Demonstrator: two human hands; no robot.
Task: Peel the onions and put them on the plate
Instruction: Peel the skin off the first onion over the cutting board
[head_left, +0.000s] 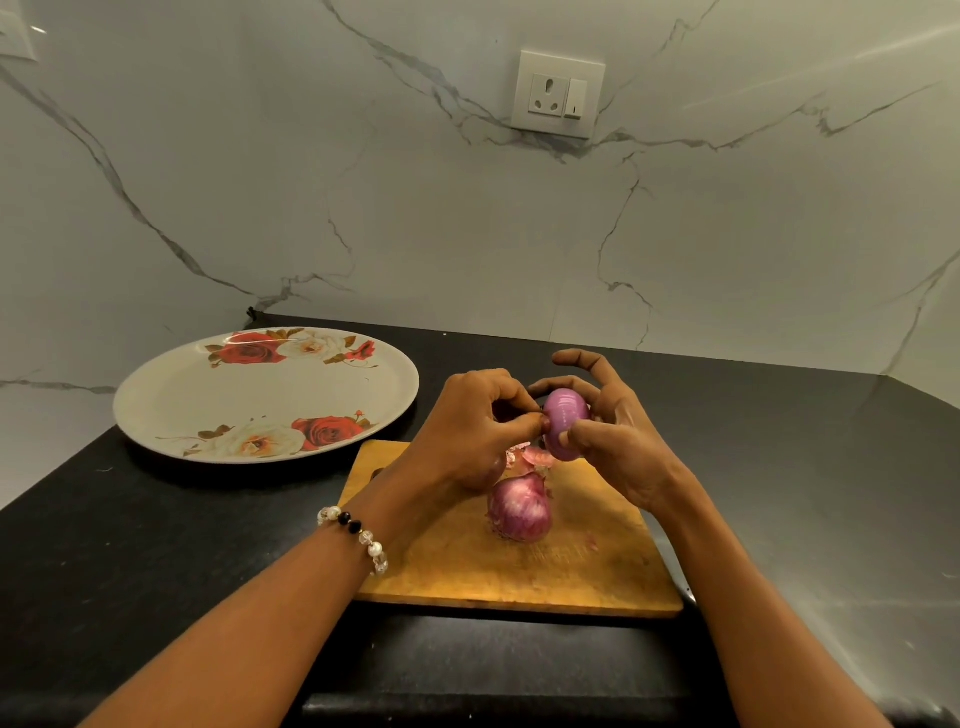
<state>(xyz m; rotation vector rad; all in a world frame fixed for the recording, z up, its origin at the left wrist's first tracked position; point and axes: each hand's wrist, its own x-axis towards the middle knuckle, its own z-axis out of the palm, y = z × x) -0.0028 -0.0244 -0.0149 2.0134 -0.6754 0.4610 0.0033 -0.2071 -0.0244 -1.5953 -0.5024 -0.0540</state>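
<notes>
Head view shows both hands raised just above a wooden cutting board (519, 571) that lies on the dark table (156, 545). The right hand (618, 441) grips a smooth, pale purple onion (566, 423), thumb on its near side and curled fingers behind it, with the index finger lifted clear. The left hand (483, 431), a beaded bracelet (358, 538) on its wrist, pinches at the onion's left end with thumb and fingertips, apparently pulling off a last bit of skin or the root tip; what exactly sits between the fingers is too small to tell.

This held onion looks almost fully peeled, its surface glossy and even. Below the hands, torn papery skins (530, 460) lie on the board, and a second onion (519, 509) sits there with its darker, streaked outer skin apparently still on.

The floral plate (171, 395) stands to the left of the board, near its far corner, and holds no onion.

By my reading, the task is under halfway: one onion is nearly finished but not yet placed, and the other has not been started. What remains is clearing the last scrap, carrying the held onion left to the plate, then peeling and placing the second one.
</notes>
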